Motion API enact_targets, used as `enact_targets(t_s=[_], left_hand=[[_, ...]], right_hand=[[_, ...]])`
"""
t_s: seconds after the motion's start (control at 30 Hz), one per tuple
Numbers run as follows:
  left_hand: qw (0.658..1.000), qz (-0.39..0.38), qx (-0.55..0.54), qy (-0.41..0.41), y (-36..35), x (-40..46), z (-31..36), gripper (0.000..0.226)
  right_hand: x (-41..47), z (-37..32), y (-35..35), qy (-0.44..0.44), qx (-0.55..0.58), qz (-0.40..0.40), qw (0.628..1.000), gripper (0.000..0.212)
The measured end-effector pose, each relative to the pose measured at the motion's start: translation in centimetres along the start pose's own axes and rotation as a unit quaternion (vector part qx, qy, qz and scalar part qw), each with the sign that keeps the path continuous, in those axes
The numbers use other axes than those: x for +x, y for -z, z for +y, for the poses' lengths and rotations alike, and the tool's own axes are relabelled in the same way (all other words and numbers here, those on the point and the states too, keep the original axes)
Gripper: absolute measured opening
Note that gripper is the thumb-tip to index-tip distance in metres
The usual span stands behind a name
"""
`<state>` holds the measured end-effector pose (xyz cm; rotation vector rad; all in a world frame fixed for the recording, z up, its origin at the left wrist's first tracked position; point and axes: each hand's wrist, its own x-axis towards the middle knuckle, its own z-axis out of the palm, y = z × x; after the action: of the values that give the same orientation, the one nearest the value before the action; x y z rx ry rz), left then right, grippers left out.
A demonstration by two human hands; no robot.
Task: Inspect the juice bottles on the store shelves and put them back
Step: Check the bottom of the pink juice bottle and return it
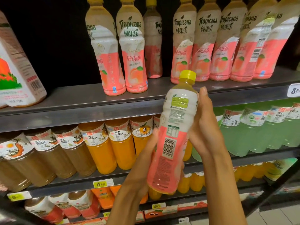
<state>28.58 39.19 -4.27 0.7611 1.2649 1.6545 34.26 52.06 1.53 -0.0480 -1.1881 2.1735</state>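
Observation:
I hold a peach juice bottle [172, 135] with a yellow cap in front of the shelves, tilted slightly, its back label and barcode facing me. My left hand [146, 157] grips its lower half from the left. My right hand [205, 125] supports the upper half from the right, fingers up along the side. On the top shelf [78, 101] stand several matching Tropicana peach bottles [132, 51], with a gap between the two left groups where one bottle sits further back.
A large carton-like pack [16, 69] stands at the top shelf's left. The middle shelf holds brown [40, 156], orange [100, 150] and pale green [253, 130] juice bottles. Lower shelves carry more orange bottles and cartons. Yellow price tags [101, 184] line the shelf edges.

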Motion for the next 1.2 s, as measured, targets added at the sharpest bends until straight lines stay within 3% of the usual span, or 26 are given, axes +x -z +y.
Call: enact_targets(t_s=[0.1, 0.2, 0.37, 0.5, 0.57, 0.7, 0.8, 0.9, 1.0, 1.2], left_hand=[[0.999, -0.019, -0.030, 0.029, -0.1, 0.1, -0.5, 0.070], [0.999, -0.014, 0.009, 0.045, 0.0, 0.4, -0.6, 0.076], [0.990, 0.054, 0.131, 0.025, 0.4, 0.7, -0.1, 0.057], [0.985, 0.074, 0.157, 0.008, -0.1, 0.6, -0.9, 0.065], [0.988, 0.082, 0.133, 0.005, -0.4, 0.6, -0.9, 0.066], [0.997, 0.065, 0.016, 0.038, -0.3, 0.2, -0.7, 0.068], [0.996, -0.003, -0.068, 0.063, -0.3, -0.2, -0.4, 0.070], [0.991, -0.059, -0.083, 0.091, -0.3, -0.4, -0.4, 0.067], [0.996, -0.031, -0.027, 0.081, -0.2, -0.2, -0.6, 0.069], [0.988, 0.058, 0.140, 0.016, -0.6, 0.3, 0.0, 0.047]], right_hand=[[0.8, -0.1, 0.1, -0.032, -0.005, -0.013, 0.999, 0.057], [0.7, 0.1, 0.5, -0.022, -0.007, 0.010, 1.000, 0.046], [0.0, 0.2, 1.1, 0.033, -0.081, 0.066, 0.994, 0.048], [-0.4, 0.2, 0.9, 0.031, -0.104, 0.063, 0.992, 0.050], [-0.4, -0.1, 0.9, 0.018, -0.100, 0.051, 0.994, 0.057], [-0.2, -0.1, 1.2, -0.006, -0.039, 0.033, 0.999, 0.050], [0.1, 0.4, 1.5, -0.036, 0.026, 0.021, 0.999, 0.043], [0.2, 0.6, 1.7, -0.038, 0.036, 0.021, 0.998, 0.040], [-0.1, 0.6, 1.7, -0.007, 0.004, 0.028, 1.000, 0.038], [-0.6, 0.1, 1.0, 0.036, -0.083, 0.054, 0.994, 0.050]])
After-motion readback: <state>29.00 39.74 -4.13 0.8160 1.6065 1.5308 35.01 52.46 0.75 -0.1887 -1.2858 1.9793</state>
